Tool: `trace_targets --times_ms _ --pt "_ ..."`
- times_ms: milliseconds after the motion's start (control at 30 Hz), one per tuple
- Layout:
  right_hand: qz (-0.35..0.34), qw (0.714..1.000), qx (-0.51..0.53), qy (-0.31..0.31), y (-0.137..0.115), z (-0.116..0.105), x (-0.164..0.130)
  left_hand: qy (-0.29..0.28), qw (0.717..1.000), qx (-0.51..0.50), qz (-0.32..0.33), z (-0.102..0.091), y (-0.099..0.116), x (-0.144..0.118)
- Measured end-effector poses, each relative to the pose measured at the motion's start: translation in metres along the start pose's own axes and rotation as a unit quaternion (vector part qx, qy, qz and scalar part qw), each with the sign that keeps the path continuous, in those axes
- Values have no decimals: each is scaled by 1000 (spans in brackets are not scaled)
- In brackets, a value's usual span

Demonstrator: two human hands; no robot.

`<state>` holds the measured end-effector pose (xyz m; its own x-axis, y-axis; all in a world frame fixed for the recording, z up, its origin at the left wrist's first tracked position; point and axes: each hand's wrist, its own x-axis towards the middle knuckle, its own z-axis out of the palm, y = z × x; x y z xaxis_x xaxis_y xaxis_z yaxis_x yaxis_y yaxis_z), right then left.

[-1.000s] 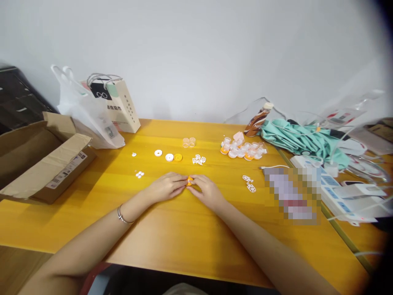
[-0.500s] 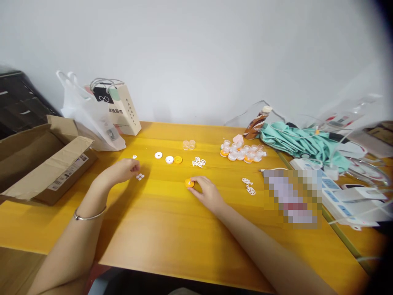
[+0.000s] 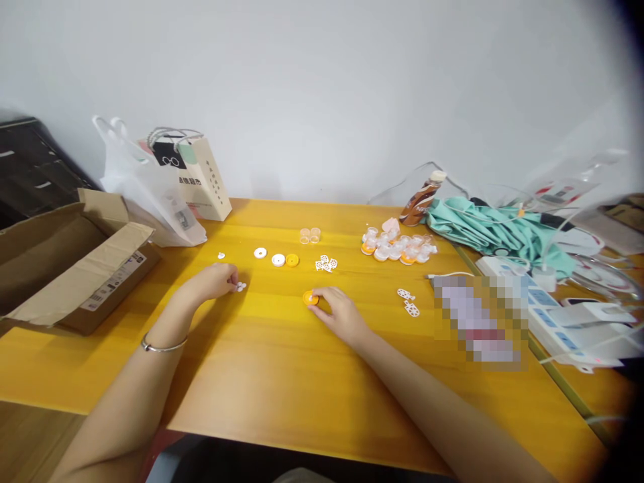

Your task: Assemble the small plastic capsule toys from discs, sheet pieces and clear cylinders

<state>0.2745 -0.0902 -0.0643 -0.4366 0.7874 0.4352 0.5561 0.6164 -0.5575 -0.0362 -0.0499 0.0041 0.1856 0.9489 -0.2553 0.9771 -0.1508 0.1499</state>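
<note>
My right hand [image 3: 338, 310] rests on the yellow table [image 3: 282, 376], its fingertips pinching a small orange disc [image 3: 310, 298] that lies flat on the wood. My left hand [image 3: 214, 280] is further left, fingers closed on a small white flower-shaped piece [image 3: 241, 286] at its fingertips. A silver bangle [image 3: 162, 346] circles my left wrist. Beyond the hands lie a white ring [image 3: 260, 253], a white disc [image 3: 278, 259], an orange disc [image 3: 292, 259] and white cut-out pieces [image 3: 326, 263].
An open cardboard box [image 3: 65, 261] and two bags [image 3: 166, 184] stand at the back left. Clear caps [image 3: 310, 235], a heap of small plastic parts [image 3: 400, 247], a bottle [image 3: 420, 198], teal cloth [image 3: 496, 231] and a power strip [image 3: 553, 315] crowd the right.
My left hand left the orange disc, went out left to the white flower-shaped piece, and has drawn it a little rightward. My right hand stays on the orange disc.
</note>
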Motion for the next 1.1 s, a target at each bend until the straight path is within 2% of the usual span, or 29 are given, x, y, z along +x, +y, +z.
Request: trace_targets --times_ms 267,433,533,600,667,733,833,933,1100 --pt "9 1000 -3 -6 3 0 0 -24 999 -13 23 -6 7 -3" --pt "15 1000 10 2 5 0 1 18 999 28 19 -8 8 -4" --pt "20 1000 21 1 5 1 1 54 997 31 38 -11 16 -8" --pt "16 999 28 -11 5 1 1 100 990 13 93 -9 29 -13" --pt "10 999 33 -22 4 0 1 140 971 -16 191 -1 48 -16" --pt "7 999 36 -25 3 0 0 159 942 -34 295 13 68 -16" --pt "2 999 41 -29 2 -2 0 197 898 -30 394 39 91 -11" --pt "-4 998 42 -41 2 -2 0 230 869 6 439 56 100 -6" --pt "0 998 46 -37 2 -2 -1 261 854 23 449 59 99 -4"
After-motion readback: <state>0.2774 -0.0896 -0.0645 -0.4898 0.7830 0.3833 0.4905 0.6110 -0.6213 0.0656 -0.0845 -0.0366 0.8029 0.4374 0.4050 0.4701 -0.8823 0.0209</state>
